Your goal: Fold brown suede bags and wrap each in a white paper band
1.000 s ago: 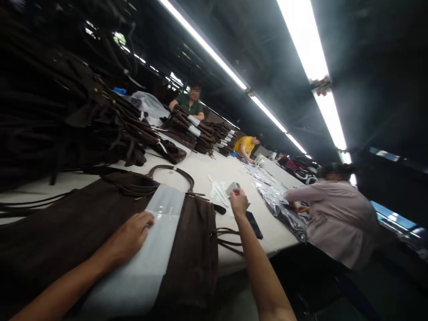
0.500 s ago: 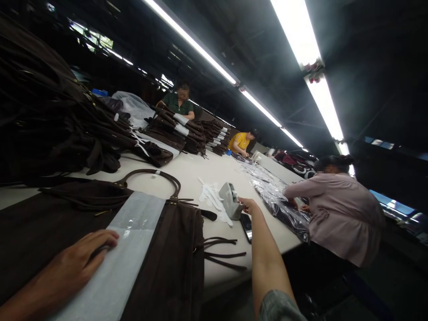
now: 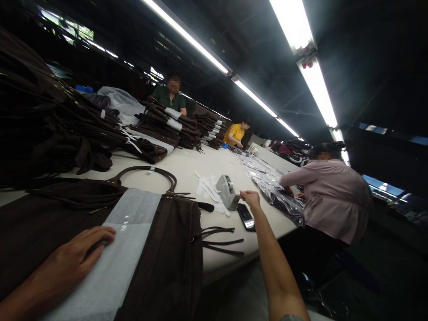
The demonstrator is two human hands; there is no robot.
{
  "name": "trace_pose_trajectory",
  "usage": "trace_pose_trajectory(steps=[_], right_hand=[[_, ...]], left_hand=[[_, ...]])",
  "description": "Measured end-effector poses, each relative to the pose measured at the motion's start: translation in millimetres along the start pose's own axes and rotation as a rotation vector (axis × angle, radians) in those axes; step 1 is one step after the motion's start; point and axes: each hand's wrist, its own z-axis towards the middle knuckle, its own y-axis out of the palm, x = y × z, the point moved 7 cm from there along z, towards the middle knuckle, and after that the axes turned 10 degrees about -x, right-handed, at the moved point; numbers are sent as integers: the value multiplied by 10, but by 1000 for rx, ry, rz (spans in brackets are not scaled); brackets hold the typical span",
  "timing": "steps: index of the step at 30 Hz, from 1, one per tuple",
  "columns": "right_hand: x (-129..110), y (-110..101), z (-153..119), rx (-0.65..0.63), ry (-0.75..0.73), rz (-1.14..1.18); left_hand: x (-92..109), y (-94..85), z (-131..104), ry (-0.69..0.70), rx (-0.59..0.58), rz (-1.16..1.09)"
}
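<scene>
A dark brown handbag [image 3: 167, 263] lies flat in front of me, with a band of white paper [image 3: 129, 232] across it. On the band's left edge rests my left hand [image 3: 85, 247], fingers stretched out and thumb apart, holding nothing. Beyond the bag, my right hand [image 3: 251, 199] pinches the end of a strip of clear tape at the front of a grey tape dispenser [image 3: 228, 192]. The strip itself is barely visible. The bag's looped handle [image 3: 147, 169] lies behind the band, and a piece of clear tape shines on the paper.
A phone [image 3: 246, 217] lies beside the dispenser, and white paper strips [image 3: 207, 187] behind it. Brown bags are heaped at left [image 3: 43, 116] and stacked farther back [image 3: 174, 122]. Plastic-wrapped goods [image 3: 272, 191] line the right edge, where a person in pink [image 3: 334, 196] works. Two more people stand farther off.
My right hand has drawn back a little from the dispenser, its fingers now pinched by the dispenser's front end. My left hand stays on the paper band. The view has shifted slightly.
</scene>
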Motion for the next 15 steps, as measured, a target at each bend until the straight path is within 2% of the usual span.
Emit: trace_pose_trajectory(steps=[3, 6, 10, 13, 15], right_hand=[[226, 98, -177, 13, 48, -36], [356, 223, -243, 60, 110, -97], [309, 268, -226, 153, 175, -190], [241, 239, -265, 223, 200, -207], [217, 228, -355, 271, 186, -183]], left_hand=[[15, -2, 13, 6, -10, 11], [91, -39, 39, -1, -21, 3], [327, -144, 21, -46, -61, -30], [573, -223, -14, 16, -65, -55], [661, -242, -28, 39, -70, -70]])
